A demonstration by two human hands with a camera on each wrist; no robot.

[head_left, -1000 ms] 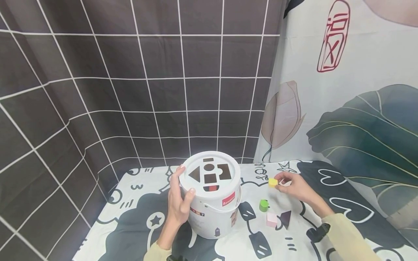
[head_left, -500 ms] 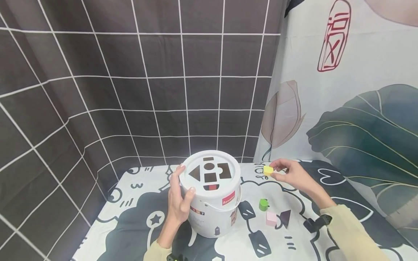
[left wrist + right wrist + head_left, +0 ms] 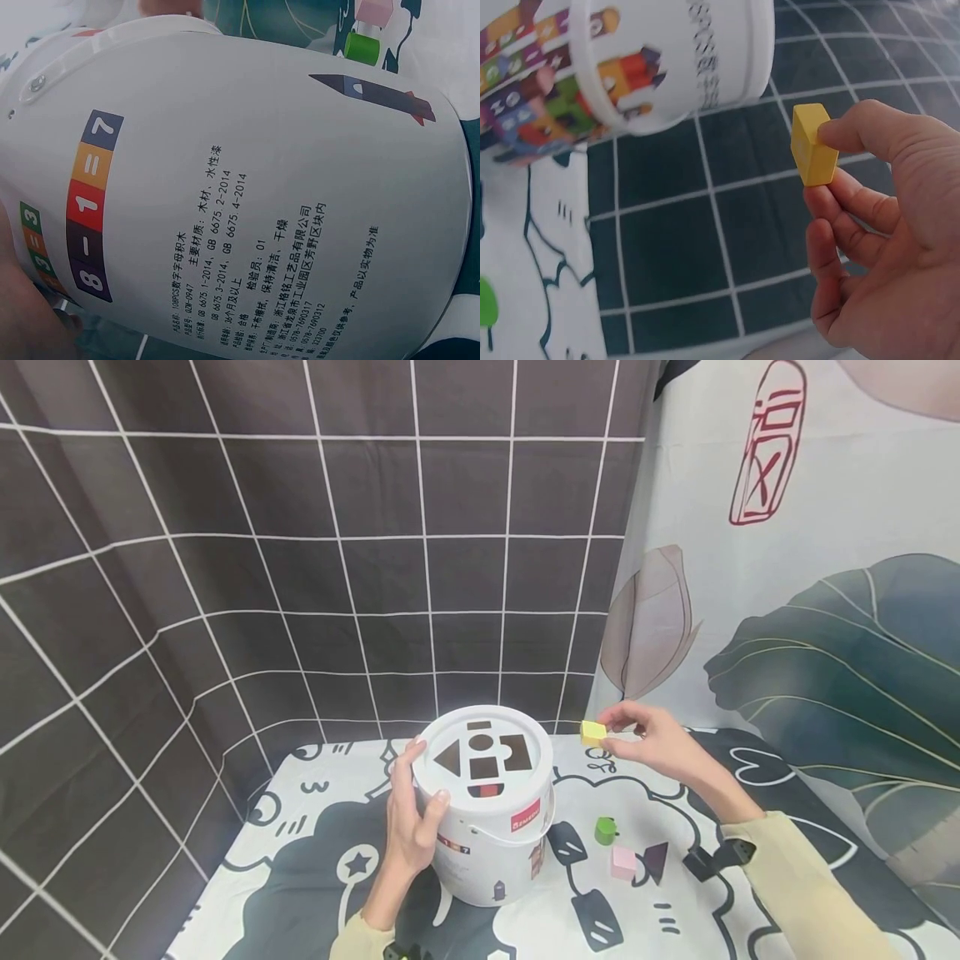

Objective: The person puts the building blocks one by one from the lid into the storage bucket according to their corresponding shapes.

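A white bucket [image 3: 480, 860] stands upright on the patterned cloth, its white lid [image 3: 427, 777] cut with several shaped holes. Something red shows through the front hole. My left hand [image 3: 411, 822] holds the bucket by its upper left side, the thumb at the lid's edge. Beyond the bucket's right side, raised above the cloth, my right hand [image 3: 656, 743] pinches a yellow block [image 3: 814, 146] between thumb and fingers. The block is apart from the lid. In the left wrist view, printed bucket wall [image 3: 247, 105] fills most of the picture.
Right of the bucket lie a green block [image 3: 605, 831], a pink block [image 3: 622, 862] and a dark purple triangular block [image 3: 655, 862]. The bucket's handle [image 3: 528, 841] hangs down its front. A dark gridded curtain [image 3: 375, 568] rises behind, with a pale leaf-printed curtain [image 3: 675, 468] at right.
My right hand has lifted the yellow block and carried it left and away from me, nearer the bucket. My left hand and the bucket have stayed in place.
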